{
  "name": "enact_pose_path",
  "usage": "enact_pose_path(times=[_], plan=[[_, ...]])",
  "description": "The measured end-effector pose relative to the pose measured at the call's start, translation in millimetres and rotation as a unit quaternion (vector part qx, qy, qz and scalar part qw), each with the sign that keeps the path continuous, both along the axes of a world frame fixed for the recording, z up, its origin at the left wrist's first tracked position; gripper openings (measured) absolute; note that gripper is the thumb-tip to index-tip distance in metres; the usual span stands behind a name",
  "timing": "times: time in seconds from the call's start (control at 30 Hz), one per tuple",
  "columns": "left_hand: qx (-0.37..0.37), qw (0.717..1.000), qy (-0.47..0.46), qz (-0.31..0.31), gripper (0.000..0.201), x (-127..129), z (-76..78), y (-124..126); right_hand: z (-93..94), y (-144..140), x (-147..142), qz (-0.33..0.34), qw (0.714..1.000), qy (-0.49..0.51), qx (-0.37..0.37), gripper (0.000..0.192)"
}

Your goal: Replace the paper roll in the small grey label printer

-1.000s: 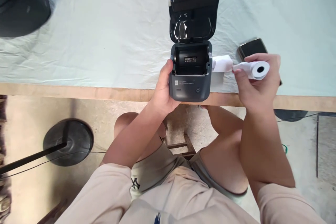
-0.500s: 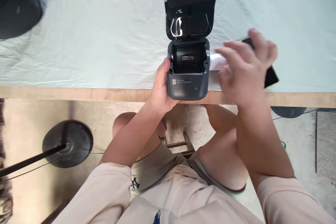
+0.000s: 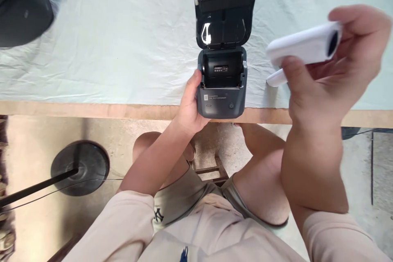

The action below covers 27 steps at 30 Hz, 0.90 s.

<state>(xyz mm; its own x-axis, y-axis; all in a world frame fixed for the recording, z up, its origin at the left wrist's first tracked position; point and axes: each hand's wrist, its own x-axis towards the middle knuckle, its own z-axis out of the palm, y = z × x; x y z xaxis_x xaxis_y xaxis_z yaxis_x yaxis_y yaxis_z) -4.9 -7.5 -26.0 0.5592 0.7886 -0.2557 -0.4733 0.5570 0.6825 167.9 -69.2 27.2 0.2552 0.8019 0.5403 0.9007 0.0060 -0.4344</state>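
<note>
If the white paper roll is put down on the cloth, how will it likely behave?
The paper roll is a cylinder with a hollow core, so it would probably roll if laid on its side. The right hand lifts it with fingertips only, so it seems light. A loose strip hangs below it, so it may unwind.

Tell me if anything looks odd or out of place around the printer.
Nothing looks damaged or spilled. The printer sits right at the table edge, lid open and its paper bay empty, steadied by the left hand. The right hand holds the paper roll up off the table.
</note>
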Motion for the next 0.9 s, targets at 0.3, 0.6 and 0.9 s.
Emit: enact_pose_path(times=[0.3, 0.6, 0.9], plan=[[-0.038, 0.996, -0.063, -0.049, 0.052, -1, -4.5, -4, -8.6, 14, -23, 0.063, 0.987, 0.136, 0.055, 0.037], [-0.033, 0.994, -0.081, -0.059, 0.029, -3, -2.2, -8, -2.0, 13, -34, 0.062, 0.995, -0.029, 0.071, 0.023], [0.007, 0.997, -0.031, -0.064, 0.030, -3, 2.4, -7, -2.2, 9, -15, 0.034, 0.976, -0.213, -0.005, 0.034]])
